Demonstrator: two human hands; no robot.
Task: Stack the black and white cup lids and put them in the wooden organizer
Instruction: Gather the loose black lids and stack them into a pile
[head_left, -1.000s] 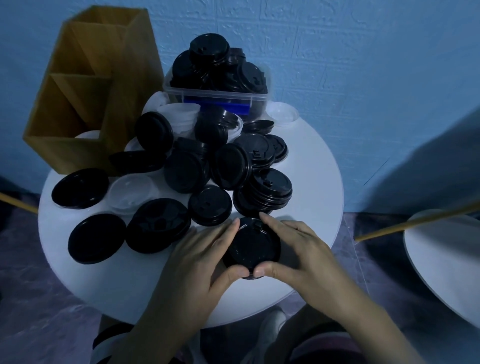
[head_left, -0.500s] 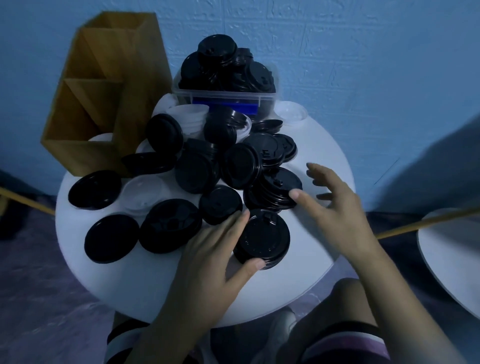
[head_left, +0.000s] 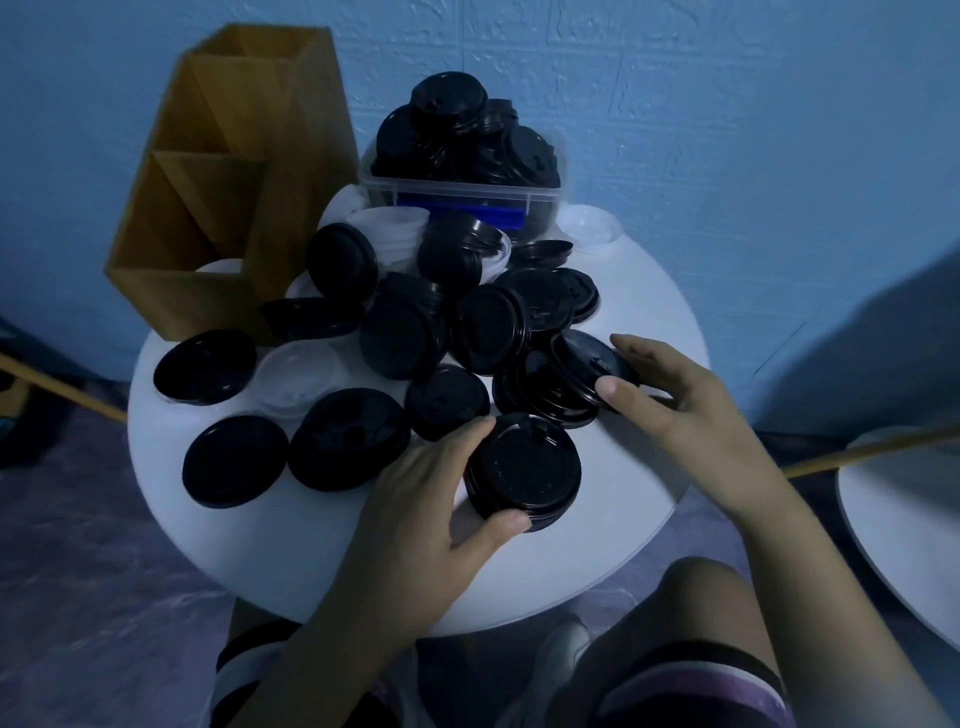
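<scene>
black lid stack (head_left: 522, 470), near edge of table (head_left: 322, 545): left hand (head_left: 415, 499) cups its rim. tilted lid (head_left: 587, 374) just beyond: right hand (head_left: 670, 395) pinches its edge. likely light, thin, slippery; grip by rims. wooden organizer (head_left: 218, 208) far left.

The left hand (head_left: 431, 499) curls thumb and fingers round a stack of black lids (head_left: 524, 467), forearm angled in from below; the right hand (head_left: 670, 400), stretched farther forward, pinches a tilted black lid (head_left: 584, 358).
</scene>
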